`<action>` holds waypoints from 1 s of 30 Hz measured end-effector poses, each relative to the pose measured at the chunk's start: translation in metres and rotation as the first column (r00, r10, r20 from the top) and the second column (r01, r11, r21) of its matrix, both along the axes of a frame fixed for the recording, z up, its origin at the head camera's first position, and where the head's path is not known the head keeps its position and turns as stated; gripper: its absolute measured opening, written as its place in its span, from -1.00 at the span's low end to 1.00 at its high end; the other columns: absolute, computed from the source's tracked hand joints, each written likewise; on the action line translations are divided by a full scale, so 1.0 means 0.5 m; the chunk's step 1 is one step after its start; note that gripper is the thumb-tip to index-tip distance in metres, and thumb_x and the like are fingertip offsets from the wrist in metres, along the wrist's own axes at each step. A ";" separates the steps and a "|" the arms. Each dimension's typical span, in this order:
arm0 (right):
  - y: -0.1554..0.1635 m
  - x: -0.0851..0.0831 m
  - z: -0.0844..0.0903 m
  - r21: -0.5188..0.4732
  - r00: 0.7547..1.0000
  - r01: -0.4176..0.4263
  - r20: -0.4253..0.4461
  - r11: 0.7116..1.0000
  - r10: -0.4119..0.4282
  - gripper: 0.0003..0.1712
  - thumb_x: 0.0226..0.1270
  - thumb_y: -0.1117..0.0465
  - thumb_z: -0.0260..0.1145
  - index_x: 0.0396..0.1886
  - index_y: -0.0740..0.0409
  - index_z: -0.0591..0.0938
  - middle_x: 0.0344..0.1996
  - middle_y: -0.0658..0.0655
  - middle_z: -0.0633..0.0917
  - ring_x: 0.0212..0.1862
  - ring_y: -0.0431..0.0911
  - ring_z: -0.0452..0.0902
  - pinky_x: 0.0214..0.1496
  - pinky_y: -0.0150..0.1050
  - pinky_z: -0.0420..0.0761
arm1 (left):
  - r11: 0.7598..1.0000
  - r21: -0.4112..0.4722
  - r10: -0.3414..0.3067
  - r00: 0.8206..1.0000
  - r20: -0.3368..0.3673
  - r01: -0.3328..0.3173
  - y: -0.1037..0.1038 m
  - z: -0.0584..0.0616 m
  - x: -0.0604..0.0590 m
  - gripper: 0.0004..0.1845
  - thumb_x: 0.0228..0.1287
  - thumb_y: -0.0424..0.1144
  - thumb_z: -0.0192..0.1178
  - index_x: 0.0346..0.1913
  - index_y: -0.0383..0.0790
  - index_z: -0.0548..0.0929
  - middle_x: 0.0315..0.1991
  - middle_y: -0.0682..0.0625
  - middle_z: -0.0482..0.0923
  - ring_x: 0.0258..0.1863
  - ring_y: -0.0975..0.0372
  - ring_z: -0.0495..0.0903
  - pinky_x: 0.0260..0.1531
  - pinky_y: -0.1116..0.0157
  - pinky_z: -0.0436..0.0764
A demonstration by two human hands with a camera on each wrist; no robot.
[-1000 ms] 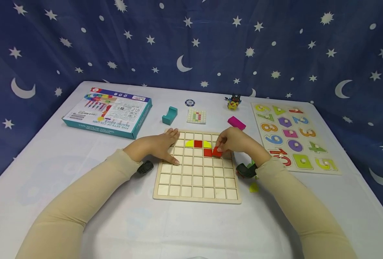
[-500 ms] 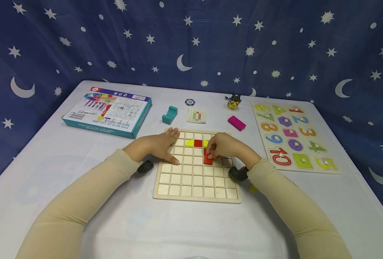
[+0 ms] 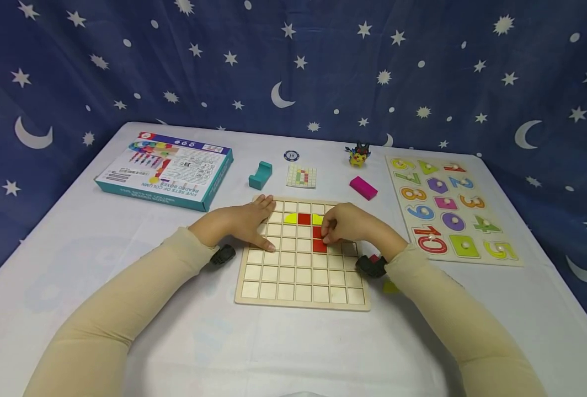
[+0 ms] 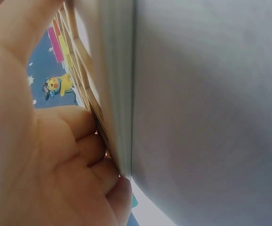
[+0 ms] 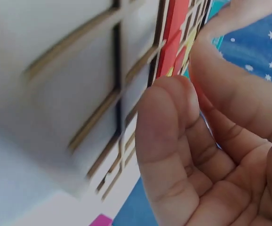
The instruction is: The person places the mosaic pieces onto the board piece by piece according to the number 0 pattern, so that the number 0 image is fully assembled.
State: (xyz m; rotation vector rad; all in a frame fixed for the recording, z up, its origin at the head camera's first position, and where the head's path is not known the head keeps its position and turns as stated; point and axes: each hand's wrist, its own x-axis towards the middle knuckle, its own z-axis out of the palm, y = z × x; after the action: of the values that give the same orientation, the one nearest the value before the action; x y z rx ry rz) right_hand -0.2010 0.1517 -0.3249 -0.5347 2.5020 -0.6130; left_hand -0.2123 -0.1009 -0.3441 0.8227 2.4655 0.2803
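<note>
A wooden grid board (image 3: 303,305) lies on the table. My left hand (image 3: 241,223) rests on its left edge with fingers spread; in the left wrist view the fingers (image 4: 91,150) lie along the board's side. Two yellow quarter-round tiles (image 3: 291,219) flank a red square tile (image 3: 304,219) in an upper row. Below the right yellow one, a red tile (image 3: 316,232) and a lower red tile (image 3: 319,246) sit in cells of one column. My right hand (image 3: 350,223) is right beside these, thumb and fingers loosely bent, with nothing seen between them in the right wrist view.
Behind the board lie a patterned card (image 3: 301,177), a teal block (image 3: 260,175), a magenta block (image 3: 363,188), a chip (image 3: 291,155) and a small figure (image 3: 357,155). A box (image 3: 164,171) stands left, a number puzzle (image 3: 452,212) right. A yellow piece (image 3: 390,286) shows by the right wrist.
My right hand has carried a red tile left and laid it flat in the cell below the other red tile; the fingers have come off it. The left hand stays put.
</note>
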 end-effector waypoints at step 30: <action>0.156 0.059 -0.014 -0.003 0.997 -0.061 0.046 0.998 0.061 -0.74 -0.15 0.45 0.46 -0.44 0.17 0.60 -0.48 0.03 0.53 -0.40 -0.13 0.37 -0.37 -0.31 0.44 | 1.000 0.002 -0.002 1.000 -0.001 0.002 0.002 -0.001 -0.001 0.21 -0.01 0.23 0.27 0.42 -0.41 -0.21 0.45 -0.24 -0.41 0.43 -0.05 -0.44 0.40 0.04 -0.19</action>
State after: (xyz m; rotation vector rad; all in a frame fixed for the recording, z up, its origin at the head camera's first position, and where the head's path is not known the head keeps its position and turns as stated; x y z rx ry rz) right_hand -0.1717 0.2299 -0.3318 -0.5888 2.4323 -0.5974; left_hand -0.2126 -0.0998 -0.3448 0.8256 2.4656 0.2815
